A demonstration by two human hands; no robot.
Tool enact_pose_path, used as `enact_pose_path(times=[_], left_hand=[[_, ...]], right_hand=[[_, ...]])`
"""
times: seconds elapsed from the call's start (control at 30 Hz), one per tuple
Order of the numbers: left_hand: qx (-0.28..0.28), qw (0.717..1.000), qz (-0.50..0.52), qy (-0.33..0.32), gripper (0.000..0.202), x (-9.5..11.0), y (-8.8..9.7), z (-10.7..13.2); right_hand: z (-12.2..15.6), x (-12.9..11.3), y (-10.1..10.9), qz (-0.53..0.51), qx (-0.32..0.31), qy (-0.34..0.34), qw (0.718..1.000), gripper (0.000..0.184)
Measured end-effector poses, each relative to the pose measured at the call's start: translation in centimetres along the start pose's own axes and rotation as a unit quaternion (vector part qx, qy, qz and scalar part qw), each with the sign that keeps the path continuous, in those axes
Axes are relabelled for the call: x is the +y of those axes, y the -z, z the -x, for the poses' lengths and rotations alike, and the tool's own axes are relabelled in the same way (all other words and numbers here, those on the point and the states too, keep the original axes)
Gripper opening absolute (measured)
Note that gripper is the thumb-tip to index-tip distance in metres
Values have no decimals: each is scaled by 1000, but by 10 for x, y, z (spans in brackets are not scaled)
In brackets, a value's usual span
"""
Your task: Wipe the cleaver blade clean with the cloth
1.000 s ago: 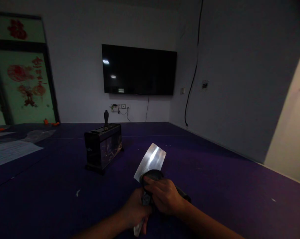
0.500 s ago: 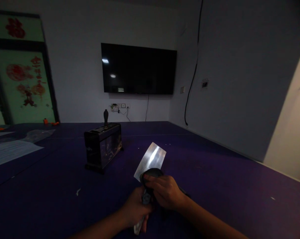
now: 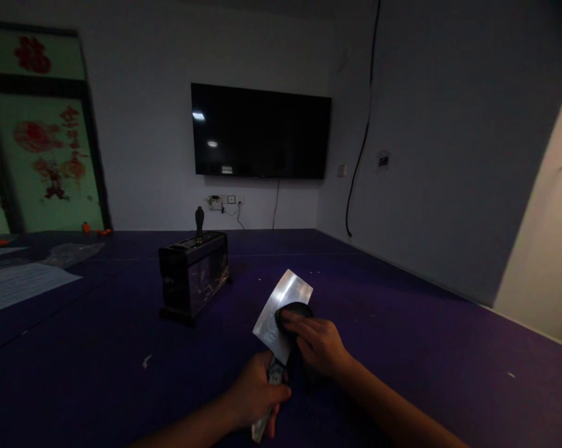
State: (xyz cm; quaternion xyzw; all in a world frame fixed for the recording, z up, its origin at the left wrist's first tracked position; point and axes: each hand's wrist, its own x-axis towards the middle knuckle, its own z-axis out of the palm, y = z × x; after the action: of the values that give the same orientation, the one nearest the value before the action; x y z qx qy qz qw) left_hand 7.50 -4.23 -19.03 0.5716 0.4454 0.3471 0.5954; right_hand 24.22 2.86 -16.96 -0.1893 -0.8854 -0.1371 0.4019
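A cleaver (image 3: 274,311) with a broad shiny blade points away from me and up, tilted to the right. My left hand (image 3: 257,392) is wrapped around its pale patterned handle. My right hand (image 3: 321,345) presses a dark cloth (image 3: 299,308) against the lower right part of the blade. Part of the cloth hangs below the right hand in shadow. To the left, apart from both hands, stands a black knife block (image 3: 188,274) with clear sides, and one dark handle (image 3: 199,219) sticks up from its top.
The purple tabletop (image 3: 378,386) carries small white scraps. Papers (image 3: 27,286) and clear plastic (image 3: 76,252) lie at the left, with small orange items (image 3: 86,228) farther back. A television (image 3: 262,130) hangs on the far wall; a black cable (image 3: 362,149) dangles at the right.
My right hand has slid the dark cloth up the blade, away from the handle, baring the blade's base. My left hand keeps its grip on the cleaver, almost unmoved.
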Motion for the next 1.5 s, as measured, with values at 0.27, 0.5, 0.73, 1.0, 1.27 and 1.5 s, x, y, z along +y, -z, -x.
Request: enact_pose_path(times=[0.27, 0.5, 0.73, 1.0, 1.27, 1.5], left_hand=[[-2, 1000, -11, 1, 25, 4, -2, 3], [-10, 1000, 2, -24, 21, 1, -1, -2], [-27, 999, 2, -45, 13, 1, -3, -6], [-13, 999, -12, -52, 2, 4, -3, -6], [-9, 997, -19, -68, 4, -4, -1, -10], [-7, 998, -13, -61, 7, -8, -2, -10]], right_hand=[[2, -1, -2, -14, 12, -9, 1000, 32], [1, -13, -1, -21, 1, 19, 1000, 34], [-2, -24, -3, -48, -3, 70, 996, 33], [-6, -27, -1, -72, -11, 95, 993, 34], [-7, -27, -1, -85, -26, 104, 991, 33], [-8, -28, 2, -92, -49, 85, 991, 34]])
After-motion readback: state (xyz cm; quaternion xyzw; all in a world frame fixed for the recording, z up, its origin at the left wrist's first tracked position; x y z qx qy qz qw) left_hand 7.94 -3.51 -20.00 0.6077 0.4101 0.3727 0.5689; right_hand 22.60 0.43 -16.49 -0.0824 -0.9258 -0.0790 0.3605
